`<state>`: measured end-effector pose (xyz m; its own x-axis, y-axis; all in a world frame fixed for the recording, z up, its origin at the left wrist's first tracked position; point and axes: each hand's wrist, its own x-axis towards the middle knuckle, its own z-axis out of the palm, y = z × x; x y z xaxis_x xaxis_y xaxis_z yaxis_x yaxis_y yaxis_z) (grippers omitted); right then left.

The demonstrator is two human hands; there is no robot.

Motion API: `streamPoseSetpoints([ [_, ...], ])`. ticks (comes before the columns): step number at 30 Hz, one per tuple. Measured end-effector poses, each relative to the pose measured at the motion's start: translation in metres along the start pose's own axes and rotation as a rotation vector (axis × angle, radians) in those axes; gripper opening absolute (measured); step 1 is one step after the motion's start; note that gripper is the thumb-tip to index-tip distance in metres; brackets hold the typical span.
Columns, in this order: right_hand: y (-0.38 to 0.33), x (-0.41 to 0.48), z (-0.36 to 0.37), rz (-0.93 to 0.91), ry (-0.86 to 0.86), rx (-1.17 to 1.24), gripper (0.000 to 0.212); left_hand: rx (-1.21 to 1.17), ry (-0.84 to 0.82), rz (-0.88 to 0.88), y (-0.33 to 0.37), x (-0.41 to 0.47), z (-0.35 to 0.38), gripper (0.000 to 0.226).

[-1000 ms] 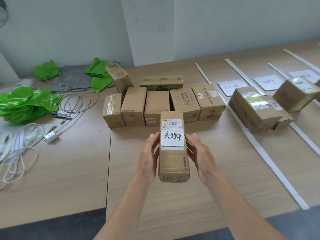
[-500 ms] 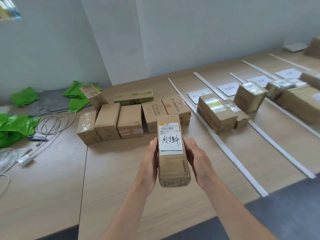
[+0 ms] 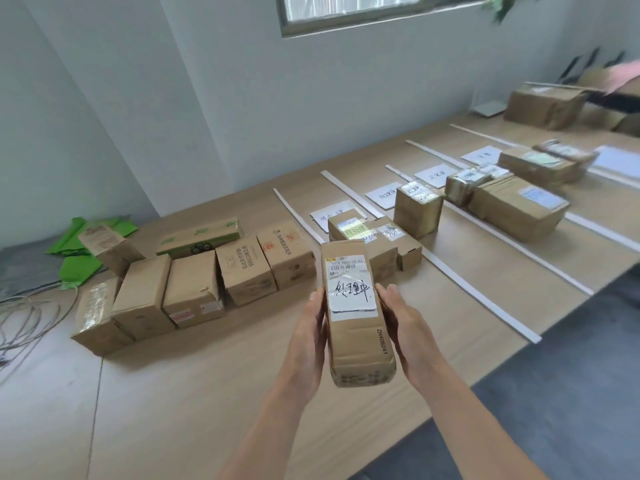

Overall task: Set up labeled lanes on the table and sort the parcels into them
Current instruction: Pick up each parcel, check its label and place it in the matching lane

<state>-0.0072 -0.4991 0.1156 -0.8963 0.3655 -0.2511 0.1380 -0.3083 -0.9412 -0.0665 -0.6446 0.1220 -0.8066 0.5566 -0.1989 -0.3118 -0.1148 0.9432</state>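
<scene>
A long brown parcel (image 3: 356, 344) with a white handwritten label is lifted above the wooden table (image 3: 194, 393). My left hand (image 3: 306, 341) grips its left side and my right hand (image 3: 408, 336) grips its right side. Behind it stands a row of several unsorted cardboard parcels (image 3: 194, 289). To the right, white strips (image 3: 485, 296) mark lanes, each headed by a paper label (image 3: 329, 216). Two parcels (image 3: 372, 237) sit in the nearest lane, one parcel (image 3: 417, 211) in the second, and more parcels (image 3: 517, 207) in the lanes beyond.
Green plastic bags (image 3: 81, 258) and grey cables (image 3: 24, 320) lie at the table's left. A large box (image 3: 545, 103) stands at the far right end. The table's front edge meets dark floor (image 3: 554, 410) at the lower right. A wall and window rise behind.
The view has swung to the right, so the unsorted row slid left and more lanes came into sight. Both hands keep the same grip on the parcel.
</scene>
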Motion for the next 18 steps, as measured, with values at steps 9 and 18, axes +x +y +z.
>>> streamPoseSetpoints([
  [9,-0.017,0.050,-0.078,0.012,0.085,0.023,0.046,-0.033,-0.015,-0.044,-0.019,0.075,0.063,0.044],
  [18,-0.039,0.131,-0.189,0.014,0.152,-0.086,0.043,-0.128,-0.021,-0.105,-0.051,0.177,0.154,0.043],
])
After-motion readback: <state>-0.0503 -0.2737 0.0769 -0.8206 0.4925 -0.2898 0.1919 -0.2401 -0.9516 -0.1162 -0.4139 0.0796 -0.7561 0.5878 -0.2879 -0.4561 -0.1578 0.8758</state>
